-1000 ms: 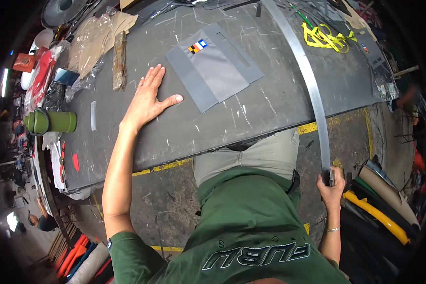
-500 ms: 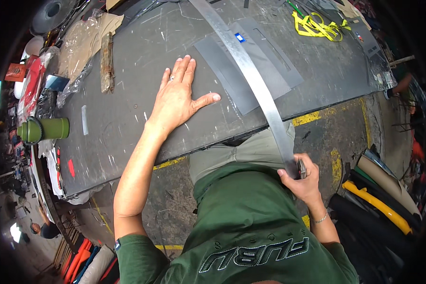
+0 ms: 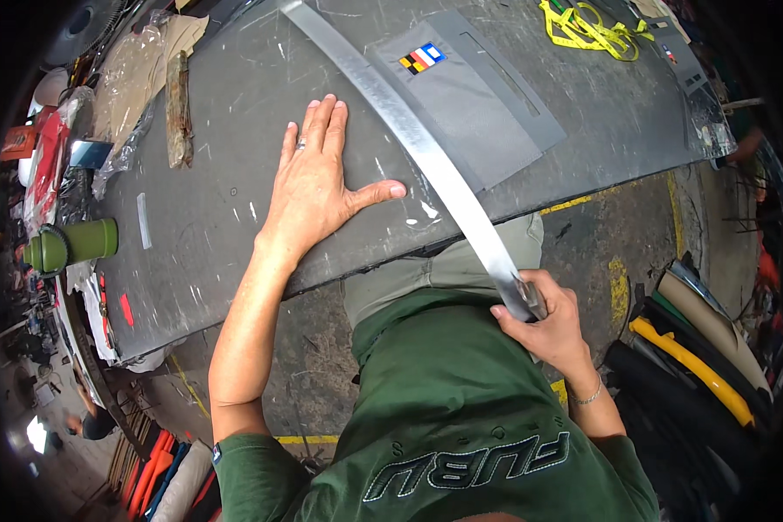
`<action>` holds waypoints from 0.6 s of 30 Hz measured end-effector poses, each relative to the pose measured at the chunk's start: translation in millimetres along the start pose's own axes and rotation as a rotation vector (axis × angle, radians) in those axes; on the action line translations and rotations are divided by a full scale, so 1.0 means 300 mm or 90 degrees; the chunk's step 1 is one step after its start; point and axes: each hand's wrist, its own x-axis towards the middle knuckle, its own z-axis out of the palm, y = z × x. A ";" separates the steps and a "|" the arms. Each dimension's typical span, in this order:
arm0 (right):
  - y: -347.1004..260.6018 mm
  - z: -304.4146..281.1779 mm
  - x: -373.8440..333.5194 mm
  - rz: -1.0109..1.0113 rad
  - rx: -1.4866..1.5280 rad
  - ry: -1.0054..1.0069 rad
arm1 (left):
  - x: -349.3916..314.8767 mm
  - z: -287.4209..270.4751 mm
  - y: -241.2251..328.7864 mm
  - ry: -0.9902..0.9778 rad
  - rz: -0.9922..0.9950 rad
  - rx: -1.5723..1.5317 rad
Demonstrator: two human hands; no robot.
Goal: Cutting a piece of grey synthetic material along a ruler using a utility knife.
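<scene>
My left hand (image 3: 313, 191) lies flat on the dark grey tabletop (image 3: 235, 252) with its fingers stretched out and thumb spread. My right hand (image 3: 557, 326), at the table's front edge, grips the near end of a long metal ruler (image 3: 431, 161). A small dark metallic object (image 3: 531, 300) shows between those fingers too; its kind I cannot make out. From my hand the ruler slants away to the far left across the table. Right beside it lies a grey sheet piece (image 3: 487, 113) with a slot and a small coloured patch (image 3: 423, 58).
A yellow tape measure (image 3: 583, 30) lies in a heap at the far right. On the left are a worn wooden stick (image 3: 179, 113), plastic wrapping, brown paper and a green flask (image 3: 83, 244). Rolls of material, one yellow (image 3: 692, 370), stand at the lower right.
The ruler has moved left off the grey piece, uncovering its coloured patch. My right hand has shifted slightly left with it. My left hand stays flat on the table.
</scene>
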 end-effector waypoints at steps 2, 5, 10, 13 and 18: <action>-0.018 0.013 0.018 0.059 -0.002 -0.027 | 0.004 0.006 -0.001 -0.005 0.001 0.001; -0.058 -0.018 0.041 0.109 -0.005 -0.091 | 0.003 -0.001 0.002 -0.014 0.001 0.010; 0.004 -0.012 0.035 0.099 0.081 -0.025 | 0.042 -0.045 0.017 -0.010 0.011 -0.022; 0.010 -0.025 0.060 0.141 0.139 -0.041 | 0.069 -0.054 0.041 0.040 0.018 -0.080; -0.014 -0.012 0.093 0.185 0.176 -0.092 | 0.119 0.002 0.022 0.072 0.019 -0.070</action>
